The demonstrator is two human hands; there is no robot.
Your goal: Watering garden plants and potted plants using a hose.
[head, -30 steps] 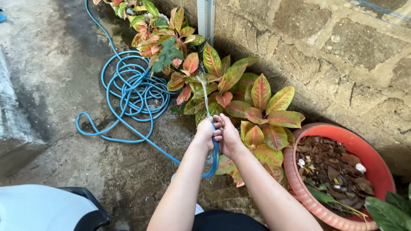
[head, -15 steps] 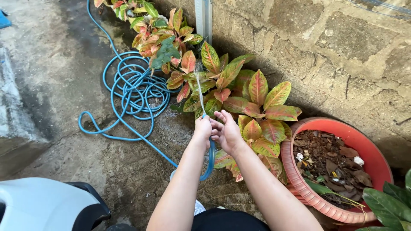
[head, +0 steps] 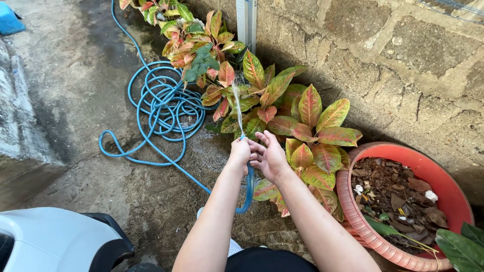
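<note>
Your left hand (head: 240, 151) is clamped around the end of the thin blue rubber garden hose (head: 161, 108), fingers curled tight so the nozzle end points up and forward, throwing a narrow stream of water (head: 236, 106) onto the red-and-green leafy plants (head: 282, 118) along the stone wall (head: 403, 65). Your right hand (head: 271, 157) cups alongside, fingers half-curled, steadying the hose, which loops away below your wrists.
</note>
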